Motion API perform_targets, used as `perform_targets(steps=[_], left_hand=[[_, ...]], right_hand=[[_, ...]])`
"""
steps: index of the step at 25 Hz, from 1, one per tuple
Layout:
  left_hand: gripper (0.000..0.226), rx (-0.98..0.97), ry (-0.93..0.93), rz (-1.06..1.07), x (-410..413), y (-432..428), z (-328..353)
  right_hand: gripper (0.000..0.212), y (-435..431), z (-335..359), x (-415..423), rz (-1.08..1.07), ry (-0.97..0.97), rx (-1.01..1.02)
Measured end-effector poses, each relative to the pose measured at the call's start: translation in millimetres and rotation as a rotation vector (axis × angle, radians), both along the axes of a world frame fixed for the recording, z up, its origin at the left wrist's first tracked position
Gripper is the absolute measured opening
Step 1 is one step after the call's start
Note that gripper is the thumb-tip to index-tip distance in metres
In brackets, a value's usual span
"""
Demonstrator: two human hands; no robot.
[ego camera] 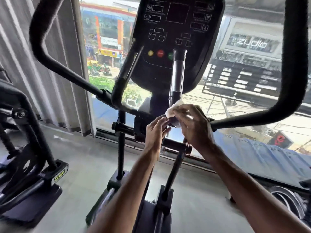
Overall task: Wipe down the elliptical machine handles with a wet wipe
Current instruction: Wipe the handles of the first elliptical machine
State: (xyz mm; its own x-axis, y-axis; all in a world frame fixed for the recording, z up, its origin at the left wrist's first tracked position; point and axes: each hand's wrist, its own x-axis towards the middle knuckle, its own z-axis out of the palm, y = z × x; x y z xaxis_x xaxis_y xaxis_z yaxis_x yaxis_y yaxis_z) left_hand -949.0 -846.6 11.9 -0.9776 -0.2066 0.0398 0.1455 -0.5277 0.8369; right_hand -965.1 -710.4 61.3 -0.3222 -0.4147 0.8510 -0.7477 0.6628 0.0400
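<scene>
Lower centre of the frame: two hands meet in front of the machine's column. The right hand (195,125) curls its fingers over one white wet wipe (174,108), clamping it. The left hand (155,133) holds its fingers together, tips against a small dark object (173,123) under the wipe; whether they pinch it cannot be told.

The step appears to be readying the wipe, with no handle yet wrapped. The next move calls for closing the wipe round a grip.

Behind stand two short inner grips (123,76) (178,73) and one console (176,31). Two long outer handles (50,54) (292,64) loop at upper left and upper right.
</scene>
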Motion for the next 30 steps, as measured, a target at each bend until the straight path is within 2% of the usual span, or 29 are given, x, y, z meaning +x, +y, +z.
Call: perform_targets(steps=[3, 6, 8, 10, 13, 15, 20, 21, 23, 26, 27, 30], left_hand=[[0.026, 0.057, -0.028, 0.031, -9.3, 6.3, -11.4], [0.026, 0.168, -0.064, 0.057, -19.2, 17.0, -24.7], [0.026, 0.242, -0.063, 0.078, -23.1, 20.4, -29.1], [0.030, 0.241, -0.071, 0.085, -26.5, 20.4, -33.4], [0.036, 0.217, -0.100, 0.061, -31.1, 25.5, -42.4], [0.038, 0.184, -0.104, 0.044, -36.0, 31.8, -49.4], [0.051, 0.122, -0.069, 0.033, -59.4, 43.8, -73.4], [0.054, 0.107, -0.058, 0.028, -65.0, 45.1, -78.8], [0.058, 0.083, -0.031, 0.028, -75.7, 45.8, -90.2], [0.070, 0.046, -0.008, 0.006, -89.2, 41.4, -104.0], [0.073, 0.020, 0.002, -0.002, -93.5, 39.7, -107.9], [0.065, -0.012, 0.017, -0.034, -105.5, 38.8, -118.1]], right_hand=[[0.019, -10.3, 36.9, -9.1, -0.033, 0.068, 0.157], [0.019, -10.1, 45.2, -14.3, 0.086, 0.108, 0.512], [0.017, -2.6, 48.7, -14.1, 0.108, 0.149, 0.659], [0.016, 1.5, 49.7, -14.8, 0.031, 0.188, 0.728], [0.033, 6.0, 47.5, -17.2, -0.012, 0.183, 0.901], [0.037, 2.9, 52.9, -16.6, 0.000, 0.186, 0.984], [0.008, -28.8, 50.5, -15.1, -0.059, 0.329, 1.261], [0.010, -35.4, 46.6, -13.7, -0.074, 0.355, 1.309], [0.016, -48.8, 36.0, -9.7, -0.174, 0.328, 1.435], [0.006, -64.0, 8.6, -14.1, -0.369, 0.185, 1.609], [0.008, -69.8, 1.2, -15.9, -0.420, 0.128, 1.641], [0.019, -83.5, -15.3, -20.6, -0.578, 0.028, 1.737]])
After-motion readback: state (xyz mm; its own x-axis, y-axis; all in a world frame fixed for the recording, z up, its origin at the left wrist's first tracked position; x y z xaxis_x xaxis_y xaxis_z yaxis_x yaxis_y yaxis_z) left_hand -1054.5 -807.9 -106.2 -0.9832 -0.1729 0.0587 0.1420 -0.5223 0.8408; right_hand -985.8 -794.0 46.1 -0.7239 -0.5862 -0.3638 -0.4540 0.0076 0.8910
